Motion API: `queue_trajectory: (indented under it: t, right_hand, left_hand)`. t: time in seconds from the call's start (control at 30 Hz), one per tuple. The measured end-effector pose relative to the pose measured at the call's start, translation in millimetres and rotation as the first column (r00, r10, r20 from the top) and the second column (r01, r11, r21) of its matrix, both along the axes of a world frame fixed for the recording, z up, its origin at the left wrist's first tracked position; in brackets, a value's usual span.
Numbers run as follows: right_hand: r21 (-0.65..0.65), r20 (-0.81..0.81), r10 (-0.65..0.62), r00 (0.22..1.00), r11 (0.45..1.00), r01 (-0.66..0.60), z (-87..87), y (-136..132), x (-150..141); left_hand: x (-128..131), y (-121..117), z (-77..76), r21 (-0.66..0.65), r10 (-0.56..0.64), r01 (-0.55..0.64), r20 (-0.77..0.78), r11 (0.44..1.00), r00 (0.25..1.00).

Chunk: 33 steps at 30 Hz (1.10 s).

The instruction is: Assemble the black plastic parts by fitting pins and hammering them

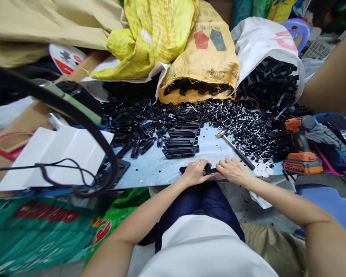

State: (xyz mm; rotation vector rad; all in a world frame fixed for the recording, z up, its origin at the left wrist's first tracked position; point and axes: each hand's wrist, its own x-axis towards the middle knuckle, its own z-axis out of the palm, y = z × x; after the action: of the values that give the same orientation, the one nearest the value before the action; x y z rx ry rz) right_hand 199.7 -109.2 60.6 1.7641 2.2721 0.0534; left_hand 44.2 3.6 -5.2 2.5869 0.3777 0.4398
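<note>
At the table's front edge, both of my hands hold black plastic parts. My left hand (pixel 194 172) is closed around a black plastic part (pixel 183 169) whose end sticks out to the left. The fingers of my right hand (pixel 230 170) pinch a dark bar-like piece (pixel 213 171) that meets the left hand's fingers; whether the two pieces are joined I cannot tell. Just beyond lies a row of long black plastic parts (pixel 181 151), side by side. A hammer (pixel 237 150) rests to the right of them, its head pointing away from me.
Small pins with black heads (pixel 236 119) are heaped behind the hammer. An orange cordless drill (pixel 301 148) stands at right, near white discs (pixel 264 169). Black parts spill near an orange sack (pixel 202 65) and a white sack (pixel 268 38). A black curved arm (pixel 95 130) crosses the left side.
</note>
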Motion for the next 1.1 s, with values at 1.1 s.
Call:
queue_trajectory:
  t: [1.1]
  right_hand:
    - [0.159, -0.277, -0.665, 0.693, 0.680, 0.716, 1.9, 98.3, 153.3]
  left_hand:
    - [135.8, 72.2, 41.5, 0.174, 0.354, -0.325, -0.170, 0.930, 0.920]
